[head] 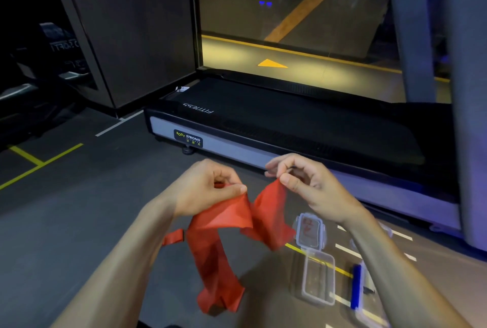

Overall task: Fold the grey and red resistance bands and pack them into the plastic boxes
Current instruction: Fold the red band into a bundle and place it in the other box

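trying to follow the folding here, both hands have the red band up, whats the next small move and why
Probably bring the left hand and right hand together to double the red band: each pinches a top edge, and long loose tails hang below, too long for the open box.

dim room, warm glow ahead, edges warped.

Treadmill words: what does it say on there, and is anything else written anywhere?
"FITNESS", upside down from here, on the treadmill deck.
"BODY STRONG" on the sticker on its grey side rail; the small line under it is too tiny to read.
Mirrored letters on the dark machine at left are too blurred.
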`<state>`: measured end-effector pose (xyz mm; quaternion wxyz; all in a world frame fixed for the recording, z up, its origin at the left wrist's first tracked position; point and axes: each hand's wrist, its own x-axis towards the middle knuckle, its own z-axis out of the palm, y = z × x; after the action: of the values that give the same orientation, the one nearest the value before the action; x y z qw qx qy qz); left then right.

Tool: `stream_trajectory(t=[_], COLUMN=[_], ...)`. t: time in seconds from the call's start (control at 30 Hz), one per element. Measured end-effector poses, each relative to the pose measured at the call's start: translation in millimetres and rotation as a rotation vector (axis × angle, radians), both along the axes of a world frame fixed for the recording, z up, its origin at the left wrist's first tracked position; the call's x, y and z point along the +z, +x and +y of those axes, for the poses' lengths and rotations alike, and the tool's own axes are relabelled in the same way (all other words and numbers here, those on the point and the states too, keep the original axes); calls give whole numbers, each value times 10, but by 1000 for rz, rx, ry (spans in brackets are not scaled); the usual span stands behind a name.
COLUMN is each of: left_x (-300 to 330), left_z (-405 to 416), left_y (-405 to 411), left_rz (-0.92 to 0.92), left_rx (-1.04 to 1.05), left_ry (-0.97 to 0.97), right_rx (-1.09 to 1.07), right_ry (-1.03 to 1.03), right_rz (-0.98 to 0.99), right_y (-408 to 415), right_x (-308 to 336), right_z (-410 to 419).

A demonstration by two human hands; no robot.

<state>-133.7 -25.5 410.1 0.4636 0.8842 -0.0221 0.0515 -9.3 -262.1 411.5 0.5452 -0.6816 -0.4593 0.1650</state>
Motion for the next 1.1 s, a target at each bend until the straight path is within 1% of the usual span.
stream_trajectory(t=[0.1, 0.27, 0.4, 0.53, 0.67, 0.8, 0.87, 0.93, 0.97, 1.03, 1.1], left_x=[-18, 11, 49, 47, 26, 14, 24, 19, 4, -47, -103], left_z=[-62, -148, -173, -173, -202, -193, -199, -195, -177, -114, -63], left_y=[21, 7, -17, -41, -44, -31, -33, -28, -18, -7, -15], left_rz=[-2, -61, -106, -149, -191, -190, -190, -165, -118, 35, 139], left_rx=[-48, -74, -39, 12, 63, 91, 86, 50, 17, -61, -116], left_ry=[25, 111, 184, 296, 315, 356, 342, 269, 202, 81, 53], right_rx=[56, 92, 107, 132, 127, 89, 74, 62, 55, 48, 45], right_ry=[20, -28, -66, -139, -176, -213, -215, -212, -212, -225, -244], right_rz=[-14, -42, -35, -136, -190, -228, -225, -230, -240, -262, -286], right_y=[-122, -267, -287, -260, -244, -192, -175, -172, -169, -156, -143], right_x=[-14, -110, -98, -32, 43, 71, 89, 122, 143, 179, 208], right_z=[131, 296, 304, 268, 246, 230, 224, 218, 210, 188, 161])
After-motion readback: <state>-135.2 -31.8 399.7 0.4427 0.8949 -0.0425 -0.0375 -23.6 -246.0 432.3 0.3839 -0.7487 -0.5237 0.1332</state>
